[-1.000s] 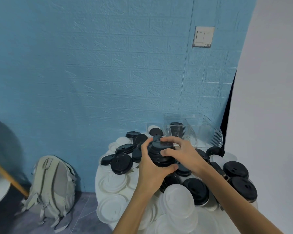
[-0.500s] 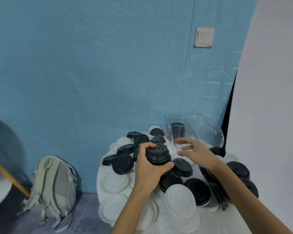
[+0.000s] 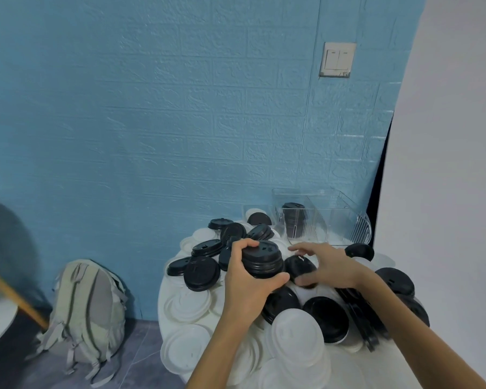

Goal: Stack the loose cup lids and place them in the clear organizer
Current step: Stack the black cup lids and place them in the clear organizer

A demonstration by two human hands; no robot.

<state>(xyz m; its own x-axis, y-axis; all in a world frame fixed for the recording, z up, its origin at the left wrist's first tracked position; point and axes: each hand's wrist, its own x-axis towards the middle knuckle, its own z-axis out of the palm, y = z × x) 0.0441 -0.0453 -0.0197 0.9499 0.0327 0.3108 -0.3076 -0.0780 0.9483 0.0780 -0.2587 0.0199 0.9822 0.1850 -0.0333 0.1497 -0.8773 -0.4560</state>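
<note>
- I see my left hand with its fingers curled over the far edge of a stack of black lids and the thumb hooked round the near side; the stack is gripped upright, above the heap
- My right hand sits just beside that stack, fingers spread and bent down onto a single black lid; the thumb is tucked at its near edge, so I read it as pinching that lid, though the contact is partly blurred
- Around both hands, loose black lids and white lids lie heaped over the round white surface; several black ones lean on each other, the white ones mostly lie flat
- Beyond the right hand, at the back of the surface against the wall, stands the clear organizer; a short stack of black lids already stands in its left compartment
- On the floor to the left, a pale backpack leans near the blue brick-pattern wall; a light switch is mounted high on the right
</note>
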